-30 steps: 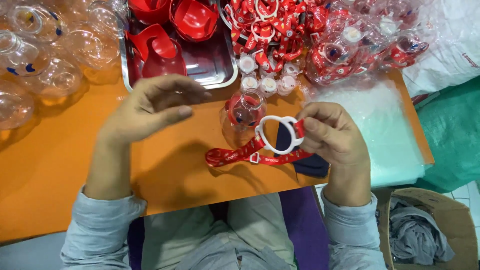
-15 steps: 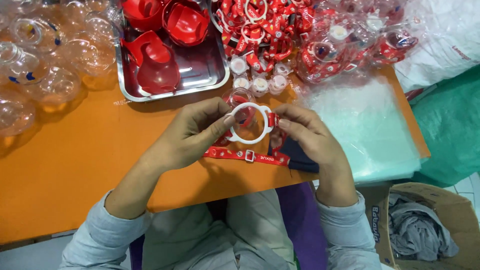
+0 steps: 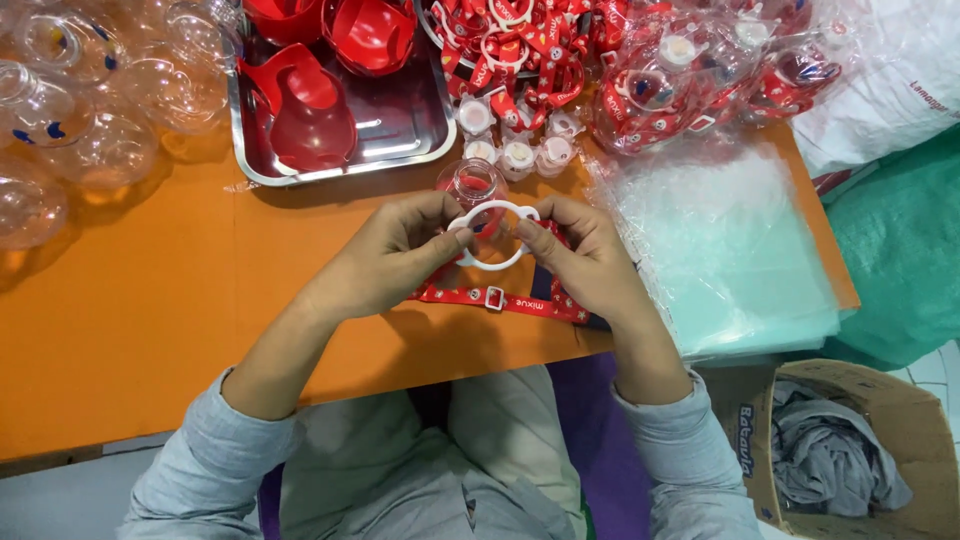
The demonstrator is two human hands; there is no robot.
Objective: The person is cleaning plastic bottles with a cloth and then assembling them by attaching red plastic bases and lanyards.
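Ring (image 3: 492, 236) white, round w/ side tabs, on red strap (image 3: 500, 299) | L hand (image 3: 390, 255) pinches ring's left edge | R hand (image 3: 585, 262) pinches right edge | clear bottle (image 3: 472, 186) just behind.

Between left hand (image 3: 385, 262) and right hand (image 3: 590, 262): white plastic ring (image 3: 493, 236), above red printed strap (image 3: 500, 298) on orange table (image 3: 150, 310). Behind: small clear bottle (image 3: 474, 184), steel tray (image 3: 400, 125). Left: clear plastic bottles (image 3: 90, 90). Right: clear plastic sheets (image 3: 730, 250).
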